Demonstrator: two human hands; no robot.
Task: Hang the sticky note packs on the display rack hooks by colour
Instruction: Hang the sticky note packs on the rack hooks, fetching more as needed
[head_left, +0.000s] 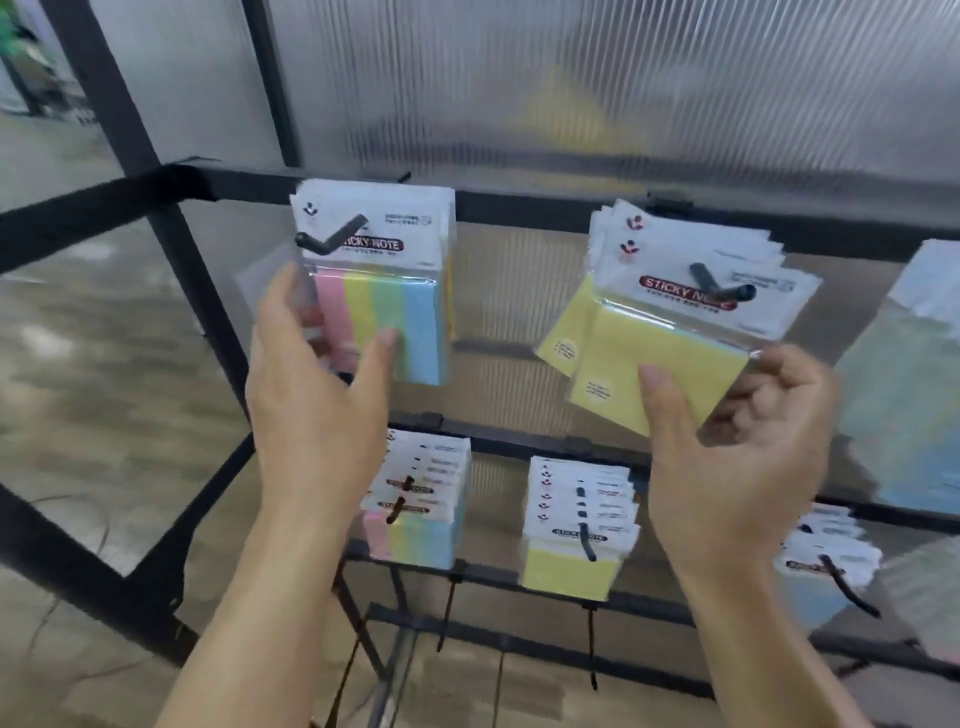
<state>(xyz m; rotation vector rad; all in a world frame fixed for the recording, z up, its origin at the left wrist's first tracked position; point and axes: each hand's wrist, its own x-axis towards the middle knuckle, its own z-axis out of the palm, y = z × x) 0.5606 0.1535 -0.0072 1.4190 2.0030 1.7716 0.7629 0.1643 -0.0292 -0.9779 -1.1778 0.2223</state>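
Head view.

Hazards:
- Expect the front yellow pack (670, 364) to slide off the upper right hook (719, 286) if let go as it hangs now: tilted, header card low on the right, hook tip only just through the hole.
- Avoid pulling downward against that hook; likely to tear the header hole.
- Avoid nudging the yellow packs behind, which are fanned unevenly on the same hook and could shift or drop.
- Avoid upward thumb pressure on the multicolour pack (415, 322); could lift it back over the raised tip of the upper left hook (332, 236).
- Confirm colour before release. Judged correct at present: multicolour above the lower multicolour stack (415, 525), yellow above the lower yellow stack (571, 566) on the display rack (519, 208).
- Cannot confirm full seating on either hook because of motion blur.

Hand pose:
- Left hand (317, 384): raised, back toward the camera, partly closed round the multicolour pack. Fingers along its left edge, thumb pressed flat on the front face.
- Right hand (737, 441): raised, palm turned inward. Pinches the lower right corner of the front yellow pack, thumb on the front face, curled fingers at the right edge and behind.
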